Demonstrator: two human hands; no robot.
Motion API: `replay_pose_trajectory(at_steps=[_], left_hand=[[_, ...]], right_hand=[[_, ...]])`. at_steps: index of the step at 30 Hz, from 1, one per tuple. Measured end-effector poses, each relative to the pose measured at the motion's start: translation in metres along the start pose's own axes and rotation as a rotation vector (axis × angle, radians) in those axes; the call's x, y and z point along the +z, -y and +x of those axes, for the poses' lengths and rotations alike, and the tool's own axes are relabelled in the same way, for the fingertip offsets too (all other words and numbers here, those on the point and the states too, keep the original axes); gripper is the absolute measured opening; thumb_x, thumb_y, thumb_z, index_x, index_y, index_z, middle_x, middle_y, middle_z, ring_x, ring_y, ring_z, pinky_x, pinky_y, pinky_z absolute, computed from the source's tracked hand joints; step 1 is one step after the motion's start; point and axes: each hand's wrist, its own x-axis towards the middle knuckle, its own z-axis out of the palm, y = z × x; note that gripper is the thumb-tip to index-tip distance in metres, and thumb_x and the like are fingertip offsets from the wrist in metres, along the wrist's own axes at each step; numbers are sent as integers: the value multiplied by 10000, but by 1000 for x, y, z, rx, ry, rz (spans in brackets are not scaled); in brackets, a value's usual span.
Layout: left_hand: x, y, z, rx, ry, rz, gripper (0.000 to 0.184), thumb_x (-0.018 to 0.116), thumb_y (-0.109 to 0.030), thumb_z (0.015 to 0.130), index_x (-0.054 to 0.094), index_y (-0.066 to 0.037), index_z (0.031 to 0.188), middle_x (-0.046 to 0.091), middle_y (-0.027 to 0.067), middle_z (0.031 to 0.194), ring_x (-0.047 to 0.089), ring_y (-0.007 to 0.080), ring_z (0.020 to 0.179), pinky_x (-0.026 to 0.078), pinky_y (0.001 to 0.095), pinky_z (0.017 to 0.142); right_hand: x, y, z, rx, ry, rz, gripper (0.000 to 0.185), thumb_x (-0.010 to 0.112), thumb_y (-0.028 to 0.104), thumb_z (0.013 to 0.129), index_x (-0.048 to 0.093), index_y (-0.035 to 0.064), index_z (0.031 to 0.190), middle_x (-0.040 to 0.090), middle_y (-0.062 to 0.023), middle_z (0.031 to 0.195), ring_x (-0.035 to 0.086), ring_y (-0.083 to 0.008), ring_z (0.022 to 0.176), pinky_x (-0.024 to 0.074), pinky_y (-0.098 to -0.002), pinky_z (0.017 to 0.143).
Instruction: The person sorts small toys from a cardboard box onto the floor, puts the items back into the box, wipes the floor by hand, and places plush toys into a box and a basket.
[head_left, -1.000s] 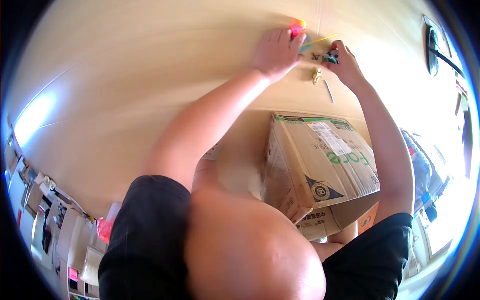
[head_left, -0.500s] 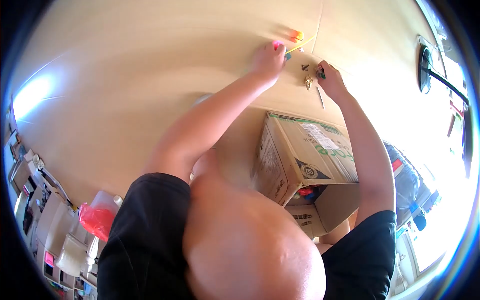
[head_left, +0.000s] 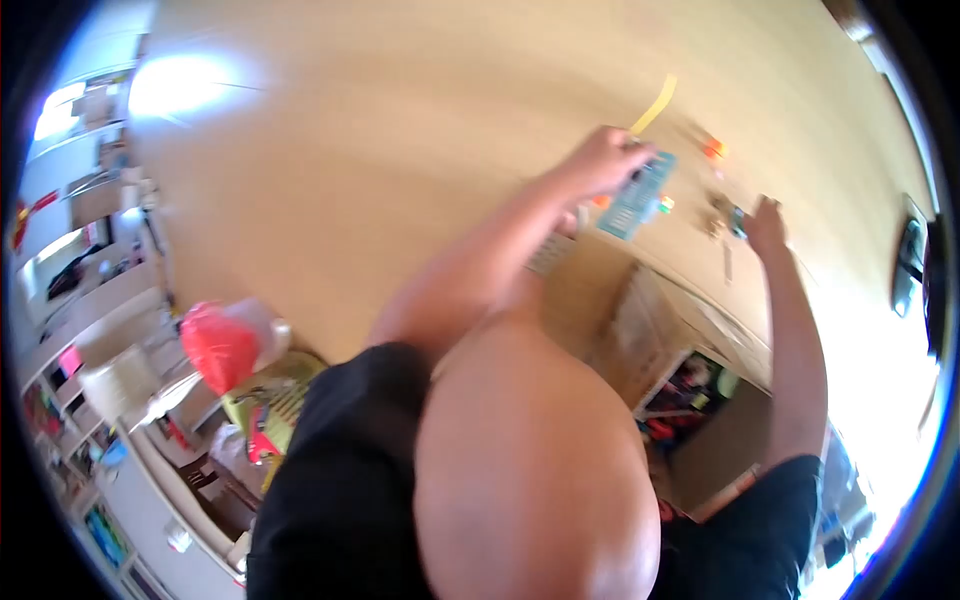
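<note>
My left hand (head_left: 608,160) is closed on a flat teal piece with pale markings (head_left: 640,195), which slants down past its fingertips. A curved yellow strip (head_left: 656,106) sticks out beyond that hand; whether the fingers hold it too, I cannot tell. Over to the right, my right hand (head_left: 768,230) has its fingers closed at a small dark object (head_left: 738,222), blurred. Beside it lie a small brass-coloured piece (head_left: 716,226) and a thin rod (head_left: 728,262). A small orange piece (head_left: 714,149) lies farther off, and a tiny green one (head_left: 666,205) shows by the teal piece.
An open cardboard box (head_left: 640,325) with dark and red contents stands below my right arm. The tan surface (head_left: 350,150) stretches across the view. A black round base (head_left: 908,255) stands at right. A red plastic bag (head_left: 218,345) and shelves (head_left: 60,420) are at left.
The view has swung, so everything sits farther right and lower. The teal piece, mostly hidden before, now shows at length below my left hand. My right hand stays near the small parts.
</note>
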Motion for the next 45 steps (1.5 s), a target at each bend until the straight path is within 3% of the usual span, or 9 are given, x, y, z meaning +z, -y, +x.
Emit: replay_pose_trajectory(at_steps=[5,9,13,15,18,22,29,36,45], left_hand=[[-18,-124,-100,75,56,94,412,611,-396,924,672,-5,1038,631,33,756,572,110,641,477,267,559],[28,-235,-222,370,152,-1,392,586,-348,946,619,-23,1162,599,12,803,543,48,583,431,206,429],[84,-247,-289,167,228,147,251,587,-314,950,645,-84,1031,604,-7,841,534,50,634,412,173,500],[118,-213,-304,72,167,-9,231,591,-308,950,640,-85,981,613,-9,812,547,62,660,425,190,518],[152,-173,-331,-17,159,-68,246,585,-315,955,650,-90,1030,630,-15,868,565,62,701,421,199,536],[194,-130,-356,-140,165,-262,273,560,-320,966,641,-93,1093,638,11,905,559,60,710,391,184,547],[215,-57,-315,-178,41,-307,258,568,-294,958,605,-48,1025,520,-14,785,457,58,625,357,195,512],[247,-39,-303,-137,11,-303,175,680,-166,882,608,-63,1005,617,16,834,492,57,635,356,200,487],[258,-5,-299,-187,-23,-293,200,631,-238,922,599,-66,1018,609,14,857,478,62,665,361,202,510]], right_hand=[[-196,33,-84,-144,-152,940,172,542,151,885,596,26,990,629,-127,871,631,-219,886,506,-369,785],[-341,44,-223,-365,316,1607,199,437,71,920,560,-26,1044,616,-118,1024,629,-179,919,499,-310,857],[-378,35,-340,-507,429,2080,416,384,254,986,459,-46,1264,564,-176,1192,579,-266,1105,455,-397,983],[-370,38,-383,-615,417,2070,515,465,333,980,402,-34,1336,515,-167,1274,557,-261,1141,473,-403,971],[-352,50,-427,-233,352,1977,378,534,194,976,457,-28,1273,589,-123,1163,598,-188,1063,521,-343,925],[-301,41,-449,-117,471,2143,266,507,166,984,517,-6,1187,641,-61,968,646,-154,881,522,-307,886],[-209,0,-442,298,251,1942,188,474,120,974,530,53,1141,625,-44,1056,622,-140,952,509,-327,871],[-170,20,-441,211,502,1901,162,498,103,960,541,47,1105,609,-32,997,597,-129,895,485,-288,806],[-88,26,-430,320,528,1804,310,531,255,961,527,45,1189,551,-105,1198,511,-217,1124,440,-357,916]])
